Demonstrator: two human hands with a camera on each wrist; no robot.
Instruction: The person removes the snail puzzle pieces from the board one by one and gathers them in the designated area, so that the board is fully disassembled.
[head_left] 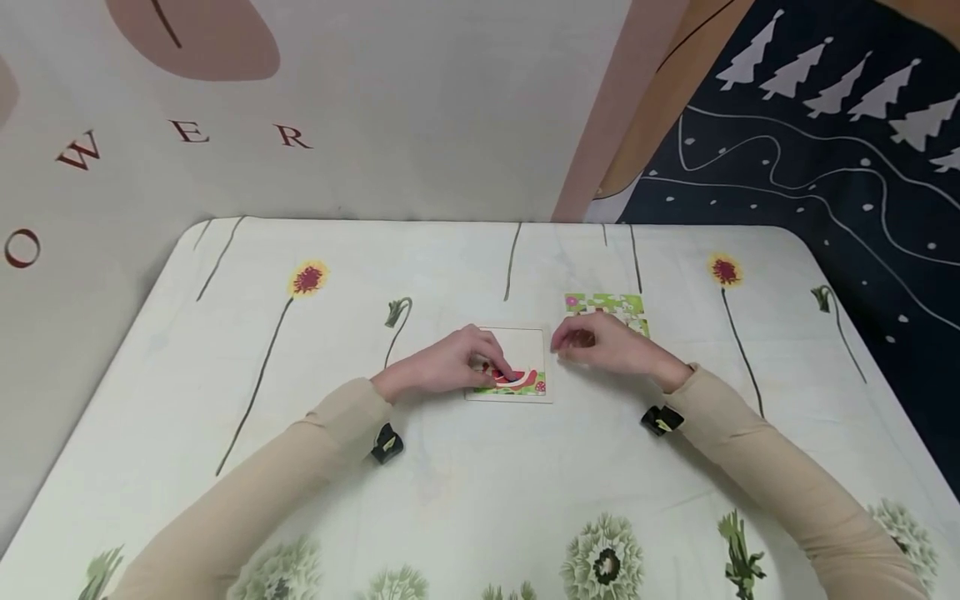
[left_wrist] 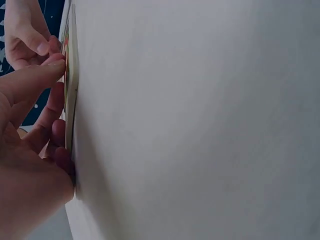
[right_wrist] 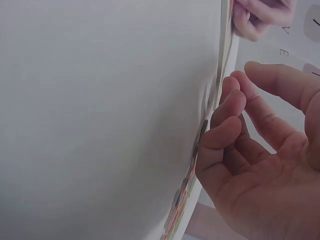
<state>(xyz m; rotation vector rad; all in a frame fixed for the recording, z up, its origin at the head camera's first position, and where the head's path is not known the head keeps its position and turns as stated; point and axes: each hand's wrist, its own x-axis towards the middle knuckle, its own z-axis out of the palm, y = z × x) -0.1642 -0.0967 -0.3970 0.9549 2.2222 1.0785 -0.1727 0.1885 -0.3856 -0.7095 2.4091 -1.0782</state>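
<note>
At the middle of the desk [head_left: 480, 483], under its white cloth printed with flowers, lies a flat, pale rectangular board with a thin outline [head_left: 527, 346]. Colourful red, green and white picture pieces [head_left: 530, 381] lie along its 6 o'clock side, while the part toward 12 o'clock is plain white.

The left hand [head_left: 453, 360] reaches in from 9 o'clock, its index finger extended onto the pieces and its thumb down beside it; in the left wrist view the other fingers bend along the board's edge. It seems to press rather than grip, probably to keep the pieces flat and the board from sliding, though whether a piece sits between thumb and finger I cannot tell.

The right hand [head_left: 611, 343] hovers at about 3 o'clock of the board, fingers loosely bent, thumb apart from the fingertips in its wrist view, nothing visible between them. Just past it, at 2 o'clock of the board, lies a green-and-white patterned patch of flat pieces [head_left: 621, 303], partly hidden by that hand; set there, it is presumably within easy reach without crowding the board
</note>
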